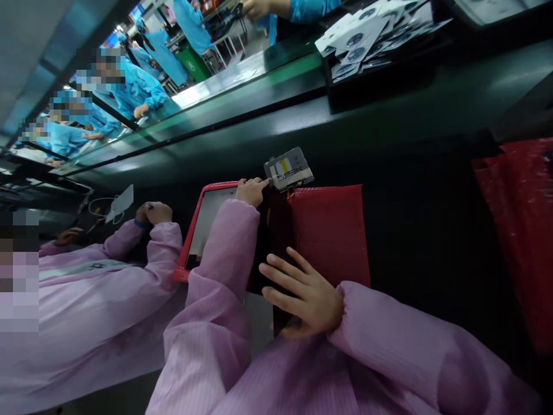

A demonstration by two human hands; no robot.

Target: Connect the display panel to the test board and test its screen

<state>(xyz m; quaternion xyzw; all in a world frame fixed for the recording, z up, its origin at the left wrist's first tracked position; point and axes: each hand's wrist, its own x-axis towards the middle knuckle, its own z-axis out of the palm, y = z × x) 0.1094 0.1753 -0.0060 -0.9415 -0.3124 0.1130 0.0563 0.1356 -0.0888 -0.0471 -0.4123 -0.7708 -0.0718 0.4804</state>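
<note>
My left hand is at the upper edge of a dark flat panel, its fingers bent around that edge and the index finger stretched toward a small grey metal-cased part with a yellow strip. The thumb is mostly hidden. Lower down, my right hand has its fingers spread and stretched over the panel, near its lower end. A red padded pouch lies just right of the panel. Left of my left forearm is a red-edged pouch with a greyish screen-like sheet on it.
At the left, a co-worker in a pink sleeve sits close by, hands together, near a white card with a cord. More red pouches lie at the right. Beyond the bench, a black tray holds printed white sheets. People in blue work behind.
</note>
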